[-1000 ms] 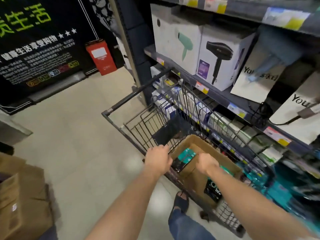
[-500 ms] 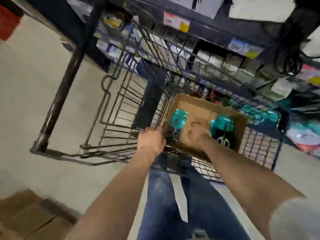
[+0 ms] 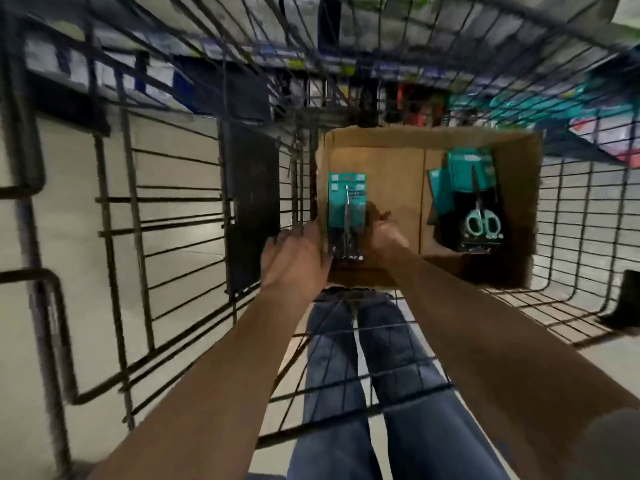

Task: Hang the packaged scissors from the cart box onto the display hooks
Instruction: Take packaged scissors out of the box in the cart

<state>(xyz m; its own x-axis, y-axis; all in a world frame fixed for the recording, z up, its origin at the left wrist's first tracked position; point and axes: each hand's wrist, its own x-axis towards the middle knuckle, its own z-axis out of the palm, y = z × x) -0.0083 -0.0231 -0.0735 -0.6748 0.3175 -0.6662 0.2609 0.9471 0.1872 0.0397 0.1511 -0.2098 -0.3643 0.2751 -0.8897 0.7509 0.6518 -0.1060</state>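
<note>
A brown cardboard box [image 3: 391, 174] sits in the wire cart [image 3: 166, 223] below me. One packaged pair of scissors [image 3: 346, 202] on a teal card stands against the box's left wall. A further stack of packs [image 3: 479, 216], with mint-handled scissors on top, lies at the box's right side. My right hand [image 3: 382, 235] is inside the box and grips the right edge of the left pack. My left hand [image 3: 294, 258] curls over the box's left wall beside that pack. The display hooks are out of sight.
The cart's wire walls rise on all sides of the box, with a dark panel [image 3: 251, 209] just left of it. Blurred shelf goods [image 3: 519, 105] show beyond the cart's far side. My legs in jeans [image 3: 374, 393] stand under the cart's near end.
My head has tipped down and closer, so the box now fills the middle of the view. My right hand has shifted left from the box's middle onto the left pack.
</note>
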